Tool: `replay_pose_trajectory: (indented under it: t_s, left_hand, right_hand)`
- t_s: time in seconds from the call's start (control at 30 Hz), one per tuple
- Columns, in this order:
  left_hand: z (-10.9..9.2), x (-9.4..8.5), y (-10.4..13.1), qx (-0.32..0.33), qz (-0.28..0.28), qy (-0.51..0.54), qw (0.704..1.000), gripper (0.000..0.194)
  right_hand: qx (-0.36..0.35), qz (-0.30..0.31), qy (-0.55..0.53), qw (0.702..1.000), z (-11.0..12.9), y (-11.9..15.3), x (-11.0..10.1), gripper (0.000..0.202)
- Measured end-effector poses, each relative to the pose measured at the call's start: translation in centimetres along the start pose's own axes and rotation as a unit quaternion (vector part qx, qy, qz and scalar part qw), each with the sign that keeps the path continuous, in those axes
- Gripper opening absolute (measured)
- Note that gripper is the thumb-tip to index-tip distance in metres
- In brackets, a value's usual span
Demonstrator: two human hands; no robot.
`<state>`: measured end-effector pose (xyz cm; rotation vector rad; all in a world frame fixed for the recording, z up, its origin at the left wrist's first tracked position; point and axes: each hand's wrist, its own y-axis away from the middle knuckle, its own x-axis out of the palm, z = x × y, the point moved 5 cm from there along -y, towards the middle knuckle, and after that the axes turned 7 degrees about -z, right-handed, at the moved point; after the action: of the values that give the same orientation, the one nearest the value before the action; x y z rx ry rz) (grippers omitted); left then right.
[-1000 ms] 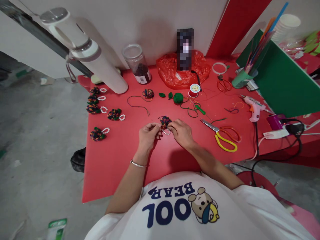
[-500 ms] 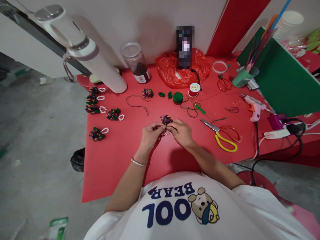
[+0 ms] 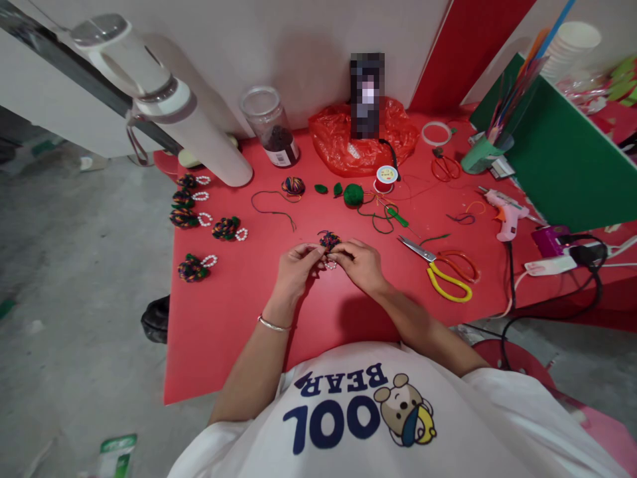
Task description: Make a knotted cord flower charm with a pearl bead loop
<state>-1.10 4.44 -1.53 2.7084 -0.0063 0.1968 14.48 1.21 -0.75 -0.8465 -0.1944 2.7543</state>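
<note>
Between my two hands is a small multicoloured crocheted flower with a loop of white beads hanging below it. My left hand pinches the flower's lower left side with thumb and forefinger. From the other side my right hand grips its lower right edge, fingers bent. The fingertips hide part of the flower. Beyond the hands lie a ball of mixed yarn, two green leaves and a green yarn ball. A green-handled crochet hook rests near a red thread spool.
Scissors lie right of my hands, and a pink glue gun sits farther right by a power strip. Several finished flowers line the table's left side. A tall white flask, a jar and a red bag stand behind.
The flower and its bead loop have shifted very slightly left between my fingers. Both hands keep their pinch, and the things on the table stay put.
</note>
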Motion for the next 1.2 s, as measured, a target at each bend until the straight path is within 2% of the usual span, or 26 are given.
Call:
replay_pose_trajectory:
  t_s: [0.17,0.4,1.2]
  left_hand:
    - [-0.28,-0.10,-0.01,0.004,-0.037,0.014,0.999,0.033]
    - [0.10,0.11,-0.09,0.000,-0.008,-0.009,1.000,0.031]
    - [-0.14,0.42,0.09,-0.005,0.006,-0.045,0.999,0.031]
  right_hand:
    - [-0.022,-0.002,0.002,1.000,-0.29,0.16,0.06,0.010]
    - [-0.022,-0.001,0.004,1.000,-0.56,0.04,0.24,0.012]
    - [-0.002,0.015,-0.010,1.000,-0.58,0.00,0.47,0.014]
